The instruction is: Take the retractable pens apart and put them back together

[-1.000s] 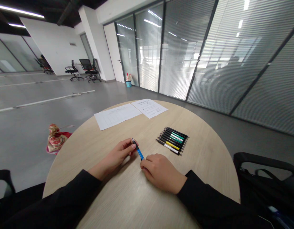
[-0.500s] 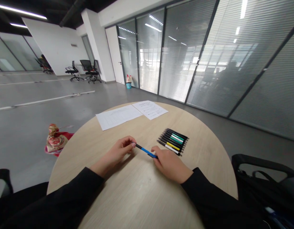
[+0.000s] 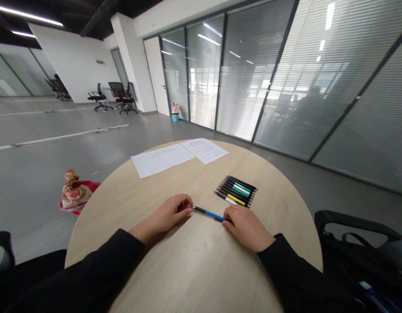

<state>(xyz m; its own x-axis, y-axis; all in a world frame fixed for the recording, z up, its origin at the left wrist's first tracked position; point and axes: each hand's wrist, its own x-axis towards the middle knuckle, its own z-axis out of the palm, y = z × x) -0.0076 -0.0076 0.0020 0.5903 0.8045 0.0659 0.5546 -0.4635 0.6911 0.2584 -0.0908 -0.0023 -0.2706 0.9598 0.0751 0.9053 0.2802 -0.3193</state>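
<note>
Slim blue-and-black pen (image 3: pixel 210 213) grasped at both ends by left hand (image 3: pixel 164 214) and right hand (image 3: pixel 247 228). Row of multicoloured pens (image 3: pixel 236 191) just beyond, right of centre, on round pale-wood table (image 3: pixel 201 269); print unreadable.

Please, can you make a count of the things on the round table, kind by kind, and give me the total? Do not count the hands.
Sheets of paper: 2
Blue pen between the left hand and the right hand: 1
Tight row of pens: 1 (its single pens lie too close to count exactly)
Total: 4, with the row counted as one
</note>
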